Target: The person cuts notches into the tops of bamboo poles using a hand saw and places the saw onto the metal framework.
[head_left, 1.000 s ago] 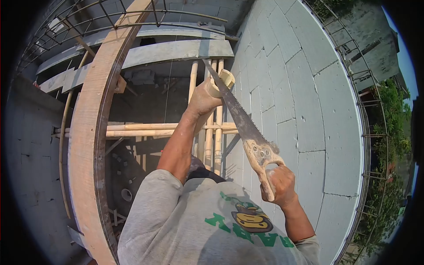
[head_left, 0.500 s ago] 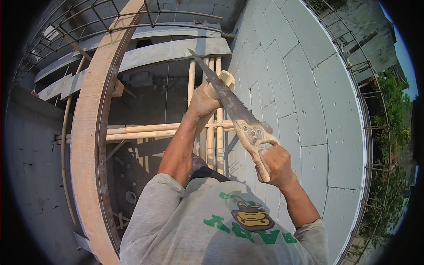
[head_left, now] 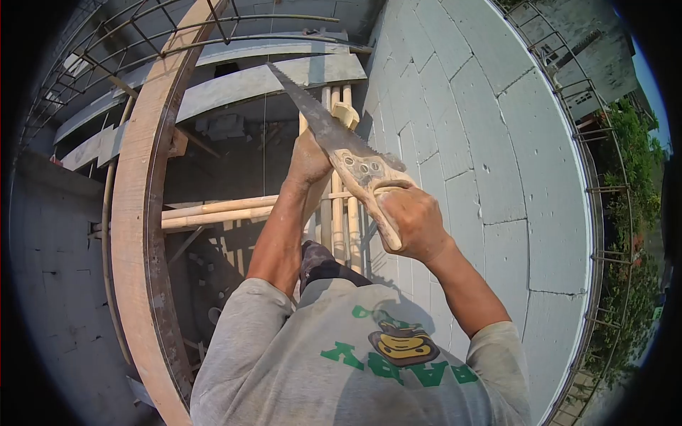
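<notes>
My right hand [head_left: 417, 224] is wrapped round the pale wooden handle of a handsaw [head_left: 320, 121]. The saw's dark blade slants up and left, its tip beyond my left hand. My left hand [head_left: 310, 157] grips a thick bamboo pole [head_left: 345, 115], whose cut, hollow end shows just behind the blade. The blade crosses in front of the pole near its top and hides part of it and some of my left fingers. Whether the teeth touch the pole I cannot tell.
A long wooden beam [head_left: 138, 170] runs down the left. Thinner bamboo poles [head_left: 220, 213] cross below. A grey block wall [head_left: 490, 170] rises at the right, with rebar [head_left: 607, 188] beyond. Grey planks [head_left: 263, 82] span the back, under more rebar [head_left: 234, 37].
My right hand has pushed the saw up and left, so the handle is now close to my left hand. My left hand keeps its grip on the pole, and the view has shifted slightly.
</notes>
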Demonstrator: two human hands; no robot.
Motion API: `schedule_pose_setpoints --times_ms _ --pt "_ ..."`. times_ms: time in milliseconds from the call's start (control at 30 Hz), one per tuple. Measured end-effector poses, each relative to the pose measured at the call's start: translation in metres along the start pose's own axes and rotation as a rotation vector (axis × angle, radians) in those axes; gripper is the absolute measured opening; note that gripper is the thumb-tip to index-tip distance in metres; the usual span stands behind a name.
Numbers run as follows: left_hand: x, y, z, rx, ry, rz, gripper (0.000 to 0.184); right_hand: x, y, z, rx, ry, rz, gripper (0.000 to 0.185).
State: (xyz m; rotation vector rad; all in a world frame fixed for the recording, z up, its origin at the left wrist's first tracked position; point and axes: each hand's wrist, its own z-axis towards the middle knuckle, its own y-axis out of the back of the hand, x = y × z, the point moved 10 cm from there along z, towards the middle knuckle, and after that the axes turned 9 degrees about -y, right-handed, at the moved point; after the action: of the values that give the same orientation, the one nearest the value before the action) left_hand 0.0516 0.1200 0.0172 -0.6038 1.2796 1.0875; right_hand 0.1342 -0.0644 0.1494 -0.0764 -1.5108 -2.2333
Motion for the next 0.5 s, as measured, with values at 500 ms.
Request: schedule_pose_setpoints --times_ms 500 --pt "-0.001 0.006 0.004 -0.053 -0.112 -0.109 0.050 0.002 0.000 0.015 -0.049 0.015 0.039 0.017"
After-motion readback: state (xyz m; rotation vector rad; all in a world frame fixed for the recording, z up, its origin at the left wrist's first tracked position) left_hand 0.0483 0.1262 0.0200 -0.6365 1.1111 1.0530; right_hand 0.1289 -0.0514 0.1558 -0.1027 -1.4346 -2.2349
